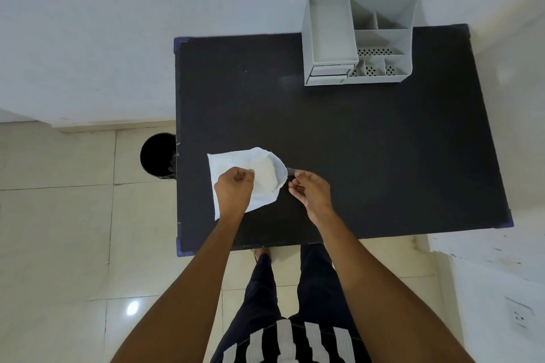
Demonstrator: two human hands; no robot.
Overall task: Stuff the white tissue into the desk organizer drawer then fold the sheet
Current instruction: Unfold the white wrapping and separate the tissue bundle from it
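Black tabletop [368,156] against a pale wall, tiled floor below. Left hand [234,187] curled over the white sheet [236,160], pinching a raised fold near the middle, likely to hold the layers in place. Right hand [312,190] just beside the sheet's right edge, fingers curled as if nipping that edge; actual contact unclear. Sheet lying partly doubled at the table's near left. Grey desk organizer [358,40] well apart at the far right, drawer [330,71] closed, no tissue visible.
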